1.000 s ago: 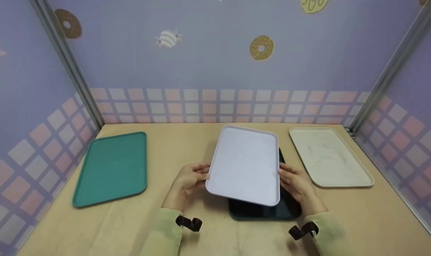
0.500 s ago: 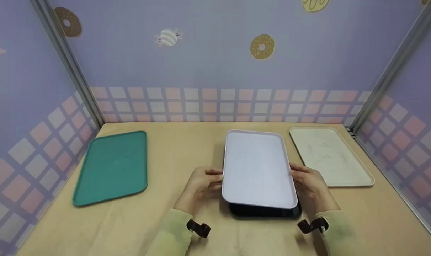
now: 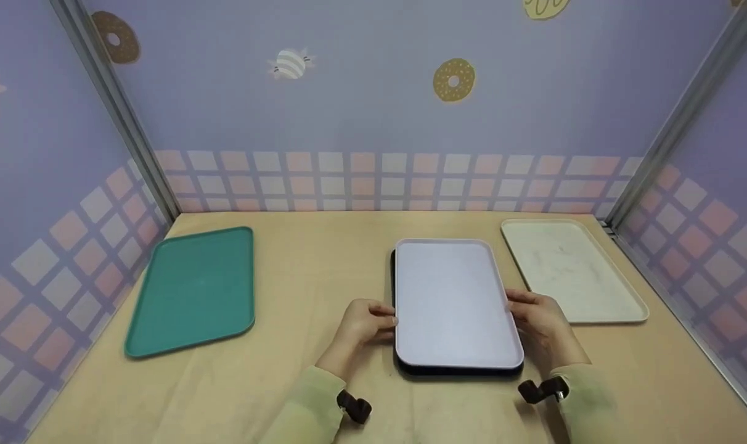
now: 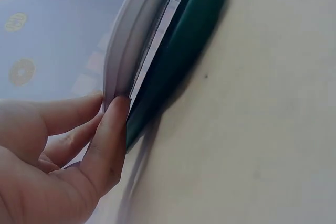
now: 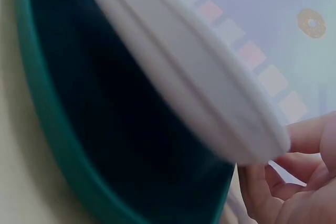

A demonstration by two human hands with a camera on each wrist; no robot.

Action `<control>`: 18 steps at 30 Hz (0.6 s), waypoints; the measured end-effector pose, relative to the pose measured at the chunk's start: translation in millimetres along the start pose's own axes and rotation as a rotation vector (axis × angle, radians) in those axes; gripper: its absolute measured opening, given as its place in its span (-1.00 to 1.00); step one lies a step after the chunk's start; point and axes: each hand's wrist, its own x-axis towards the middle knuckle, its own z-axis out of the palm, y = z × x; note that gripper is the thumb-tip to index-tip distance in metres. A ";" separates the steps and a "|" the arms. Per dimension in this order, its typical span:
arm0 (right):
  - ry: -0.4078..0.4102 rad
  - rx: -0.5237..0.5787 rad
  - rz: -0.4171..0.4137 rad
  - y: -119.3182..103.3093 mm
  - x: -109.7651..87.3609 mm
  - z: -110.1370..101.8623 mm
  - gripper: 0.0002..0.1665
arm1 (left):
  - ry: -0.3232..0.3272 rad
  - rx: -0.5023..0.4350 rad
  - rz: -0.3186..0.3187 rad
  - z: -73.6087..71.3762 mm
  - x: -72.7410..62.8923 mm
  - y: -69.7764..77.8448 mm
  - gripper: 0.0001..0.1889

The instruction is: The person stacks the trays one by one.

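Observation:
A pale lavender tray [image 3: 457, 302] hangs just above a dark green tray [image 3: 457, 372] that lies on the table. My left hand [image 3: 362, 322] pinches the lavender tray's left edge between thumb and fingers. On the opposite side, my right hand [image 3: 538, 313] grips the right edge the same way. In the left wrist view a narrow gap separates the lavender rim [image 4: 123, 51] from the dark green rim [image 4: 194, 40]. The right wrist view has a wider gap there, over the dark green tray's shadowed inside [image 5: 136, 129]. Most of the lower tray is hidden from the head view.
A teal green tray [image 3: 195, 290] lies at the left of the table [image 3: 312, 271]. At the right is an off-white tray [image 3: 571, 271] with grey smudges, close to my right hand. Patterned wall panels [image 3: 361, 111] enclose the back and both sides.
Both hands have carried the lavender tray rightward and down, and it has turned straighter. It now covers most of the dark green tray. The teal and off-white trays have stayed put.

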 end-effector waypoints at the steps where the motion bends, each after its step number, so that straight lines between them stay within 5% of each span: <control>1: 0.009 -0.040 -0.008 0.6 0.2 -0.3 -0.33 | -0.003 0.003 -0.002 0.4 -0.5 0.0 -0.75; 4: 0.032 -0.137 -0.027 2.5 1.1 0.3 -0.37 | -0.006 0.019 -0.014 0.9 -1.1 0.0 -0.76; 18: 0.020 -0.187 -0.053 5.1 2.0 5.0 -0.41 | -0.010 0.145 -0.033 -0.7 -2.1 3.1 -0.81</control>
